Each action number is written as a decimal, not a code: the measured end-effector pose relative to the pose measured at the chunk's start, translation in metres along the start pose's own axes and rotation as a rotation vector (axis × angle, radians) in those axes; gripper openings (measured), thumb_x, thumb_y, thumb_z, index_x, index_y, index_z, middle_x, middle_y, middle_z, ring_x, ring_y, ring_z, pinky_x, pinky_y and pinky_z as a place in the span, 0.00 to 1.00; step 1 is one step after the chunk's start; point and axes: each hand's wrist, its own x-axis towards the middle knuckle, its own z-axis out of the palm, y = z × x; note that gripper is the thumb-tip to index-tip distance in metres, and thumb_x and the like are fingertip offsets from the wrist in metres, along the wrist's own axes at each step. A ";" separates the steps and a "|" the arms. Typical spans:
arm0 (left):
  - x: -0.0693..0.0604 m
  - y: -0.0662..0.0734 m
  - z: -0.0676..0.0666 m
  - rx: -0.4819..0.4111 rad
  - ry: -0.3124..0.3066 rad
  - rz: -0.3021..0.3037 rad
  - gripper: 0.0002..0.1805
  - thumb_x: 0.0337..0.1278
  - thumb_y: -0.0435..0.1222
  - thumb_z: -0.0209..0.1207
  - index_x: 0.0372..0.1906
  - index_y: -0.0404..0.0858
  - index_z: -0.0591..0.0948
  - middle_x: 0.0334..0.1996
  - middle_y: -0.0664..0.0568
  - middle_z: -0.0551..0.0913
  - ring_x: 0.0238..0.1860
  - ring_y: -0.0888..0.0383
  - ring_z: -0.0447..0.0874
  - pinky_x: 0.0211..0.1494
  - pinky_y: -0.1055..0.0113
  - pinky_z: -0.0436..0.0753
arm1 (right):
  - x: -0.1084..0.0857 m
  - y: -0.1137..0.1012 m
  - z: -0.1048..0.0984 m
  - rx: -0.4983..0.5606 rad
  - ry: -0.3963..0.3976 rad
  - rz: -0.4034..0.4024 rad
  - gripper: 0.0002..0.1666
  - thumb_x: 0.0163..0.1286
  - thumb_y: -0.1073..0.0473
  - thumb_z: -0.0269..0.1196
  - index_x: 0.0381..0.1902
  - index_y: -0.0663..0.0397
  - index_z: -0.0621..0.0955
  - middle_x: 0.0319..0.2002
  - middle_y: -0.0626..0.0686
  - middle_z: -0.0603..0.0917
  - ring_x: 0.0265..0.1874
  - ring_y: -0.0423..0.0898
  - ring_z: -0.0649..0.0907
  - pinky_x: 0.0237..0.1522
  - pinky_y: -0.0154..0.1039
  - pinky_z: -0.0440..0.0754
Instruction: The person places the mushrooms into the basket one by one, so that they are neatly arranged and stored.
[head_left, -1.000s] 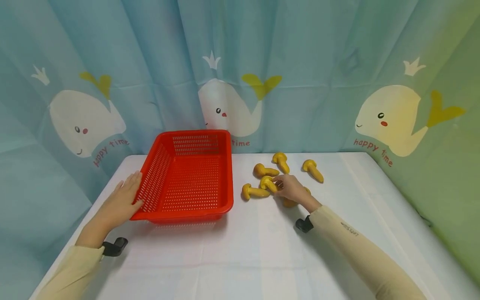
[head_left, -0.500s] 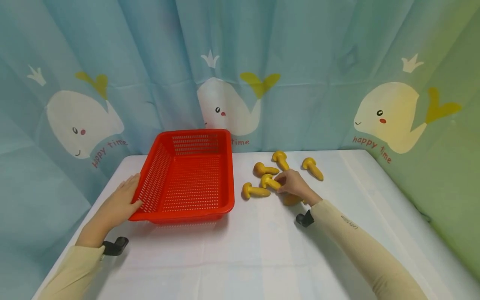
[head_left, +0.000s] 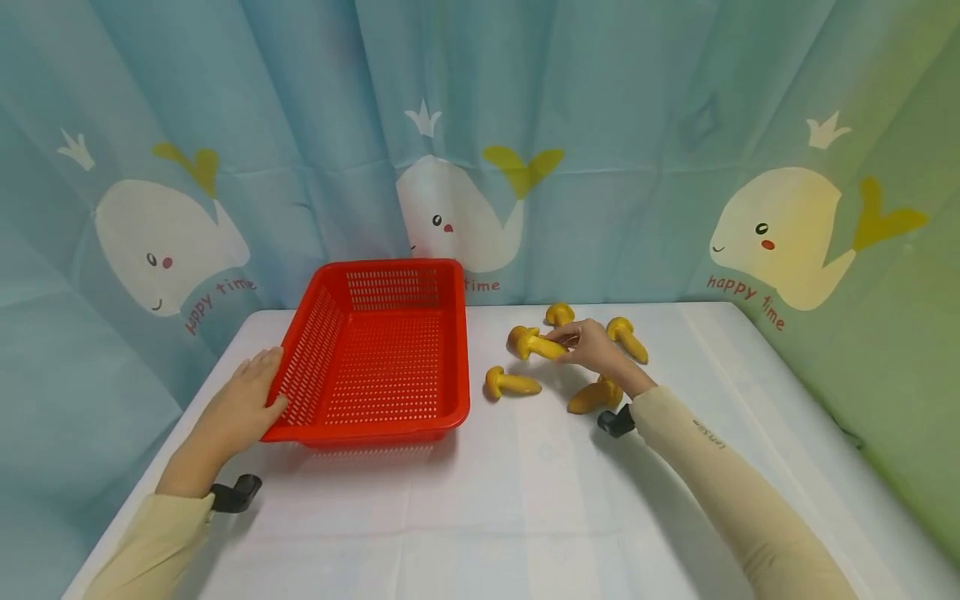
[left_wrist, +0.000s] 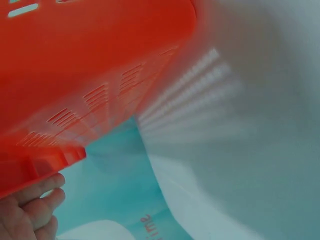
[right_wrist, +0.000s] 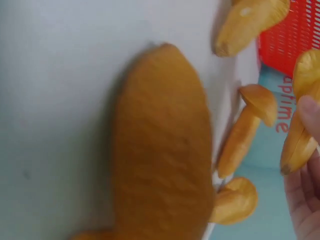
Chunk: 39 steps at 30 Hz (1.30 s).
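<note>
My right hand [head_left: 592, 346] pinches a yellow mushroom [head_left: 542, 346] by its stem, above the table. Its cap points left toward the red basket. In the right wrist view the same mushroom [right_wrist: 298, 137] sits between thumb and fingers at the right edge. My left hand [head_left: 243, 404] rests along the left rim of the red plastic basket [head_left: 457, 358], fingers extended. From the left wrist, several fingers [left_wrist: 37, 205] show against the underside of that rim. Below the right wrist lies a browner mushroom [head_left: 592, 397], large in the right wrist view; another mushroom [head_left: 513, 383] lies nearer the basket.
Behind the held mushroom are a brown-capped mushroom [head_left: 516, 337] and a partly hidden one [head_left: 559, 313]. One more mushroom [head_left: 628, 340] lies to the right of the hand. A white cloth covers the table [head_left: 480, 517]; a blue whale-print curtain [head_left: 622, 233] hangs behind it.
My right hand has lifted the yellow mushroom off the table and moved slightly back. The browner mushroom below the wrist now shows more fully. The left hand and basket stay nearly still.
</note>
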 end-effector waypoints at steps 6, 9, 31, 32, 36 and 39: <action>-0.002 -0.001 -0.003 0.003 -0.005 -0.004 0.40 0.56 0.34 0.53 0.69 0.21 0.50 0.68 0.25 0.54 0.69 0.31 0.49 0.72 0.37 0.47 | 0.002 -0.009 -0.012 -0.002 0.012 -0.090 0.22 0.49 0.66 0.72 0.45 0.62 0.84 0.43 0.61 0.86 0.41 0.52 0.83 0.50 0.51 0.81; -0.002 -0.001 -0.003 -0.009 -0.013 -0.003 0.41 0.55 0.34 0.53 0.69 0.21 0.49 0.69 0.25 0.52 0.69 0.31 0.48 0.72 0.37 0.46 | 0.007 -0.016 -0.019 -0.002 0.008 -0.106 0.22 0.49 0.66 0.72 0.45 0.63 0.83 0.43 0.61 0.85 0.42 0.54 0.83 0.50 0.51 0.81; -0.002 -0.004 0.000 -0.087 -0.076 0.022 0.44 0.59 0.34 0.51 0.72 0.26 0.39 0.72 0.29 0.43 0.72 0.33 0.39 0.73 0.38 0.38 | 0.066 -0.116 -0.057 -0.011 -0.035 -0.132 0.21 0.53 0.63 0.71 0.48 0.56 0.84 0.46 0.57 0.86 0.45 0.50 0.84 0.52 0.45 0.82; -0.002 -0.004 0.000 -0.089 -0.073 0.022 0.44 0.59 0.34 0.51 0.72 0.26 0.39 0.72 0.29 0.43 0.72 0.33 0.39 0.73 0.38 0.38 | 0.068 -0.119 -0.057 0.003 -0.038 -0.128 0.21 0.54 0.62 0.71 0.48 0.55 0.84 0.46 0.56 0.86 0.45 0.50 0.84 0.52 0.45 0.82; -0.002 -0.003 0.001 -0.103 -0.065 0.016 0.44 0.59 0.34 0.51 0.72 0.27 0.39 0.73 0.30 0.43 0.73 0.34 0.39 0.74 0.38 0.38 | 0.074 -0.131 -0.055 0.057 -0.043 -0.114 0.19 0.55 0.58 0.70 0.47 0.50 0.84 0.45 0.53 0.86 0.45 0.48 0.83 0.54 0.44 0.80; -0.002 -0.003 0.001 -0.106 -0.065 0.011 0.44 0.60 0.34 0.51 0.72 0.28 0.39 0.73 0.31 0.42 0.73 0.34 0.38 0.74 0.38 0.37 | 0.077 -0.140 -0.051 0.096 -0.046 -0.106 0.19 0.56 0.56 0.70 0.47 0.48 0.84 0.45 0.50 0.85 0.44 0.47 0.81 0.53 0.42 0.79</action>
